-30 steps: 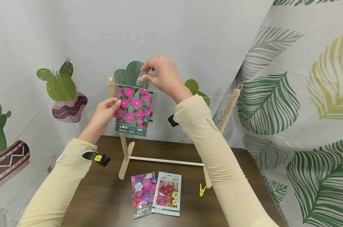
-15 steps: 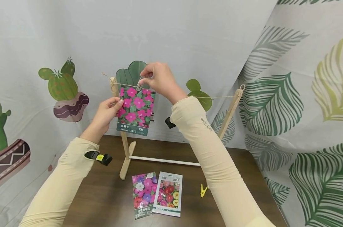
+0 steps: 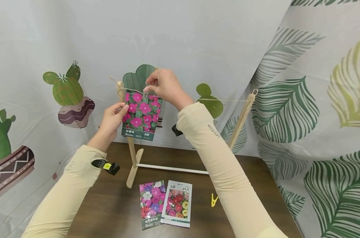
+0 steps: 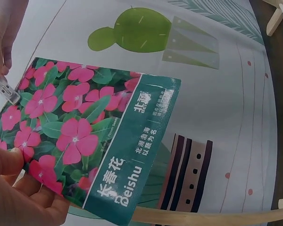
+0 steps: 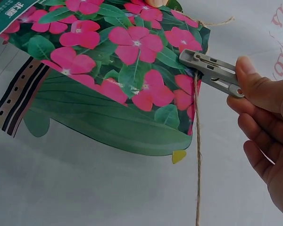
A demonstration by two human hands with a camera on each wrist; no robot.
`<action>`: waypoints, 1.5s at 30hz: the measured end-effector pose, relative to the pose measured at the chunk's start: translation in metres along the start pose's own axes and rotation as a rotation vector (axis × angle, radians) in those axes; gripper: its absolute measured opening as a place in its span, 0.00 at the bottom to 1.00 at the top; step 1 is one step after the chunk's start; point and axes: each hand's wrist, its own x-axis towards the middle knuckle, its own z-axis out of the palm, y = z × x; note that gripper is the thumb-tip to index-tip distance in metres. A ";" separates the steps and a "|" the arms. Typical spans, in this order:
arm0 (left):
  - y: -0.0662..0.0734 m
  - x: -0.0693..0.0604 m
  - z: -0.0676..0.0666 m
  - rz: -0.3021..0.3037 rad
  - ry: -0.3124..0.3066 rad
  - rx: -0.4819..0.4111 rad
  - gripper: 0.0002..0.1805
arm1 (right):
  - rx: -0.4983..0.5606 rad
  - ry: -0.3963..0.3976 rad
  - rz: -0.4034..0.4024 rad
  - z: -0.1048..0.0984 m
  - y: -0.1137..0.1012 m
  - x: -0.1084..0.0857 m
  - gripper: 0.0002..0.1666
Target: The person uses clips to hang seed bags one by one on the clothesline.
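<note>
Pink-flower packet [image 3: 142, 114]: being pinched by the left hand's [image 3: 112, 119] grip, held at the twine [image 5: 198, 165].
Grey clip [image 5: 217, 84]: being pinched by the right hand's [image 3: 165, 85] grip, apparently being seated over the packet's top edge.
Worktop [image 3: 102, 198]: purple-flower packet [image 3: 151, 202], white-edged packet [image 3: 177, 204] being left unclipped; yellow clip [image 3: 213, 201] unused.

Pink-flowered green packet [image 3: 142, 114], grey clothespin [image 5: 214, 76]
</note>
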 end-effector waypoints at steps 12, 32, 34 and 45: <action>-0.001 0.000 0.002 -0.013 0.032 -0.036 0.17 | -0.037 -0.037 -0.010 0.004 -0.004 0.003 0.18; -0.011 -0.002 0.007 -0.051 0.029 -0.036 0.21 | -0.236 -0.128 0.006 0.012 -0.001 0.001 0.25; -0.012 -0.003 0.006 -0.051 0.024 -0.038 0.23 | -0.256 -0.130 0.000 0.013 -0.001 0.001 0.25; -0.015 -0.002 0.005 -0.051 0.009 -0.041 0.26 | -0.271 -0.119 -0.022 0.016 -0.002 -0.001 0.25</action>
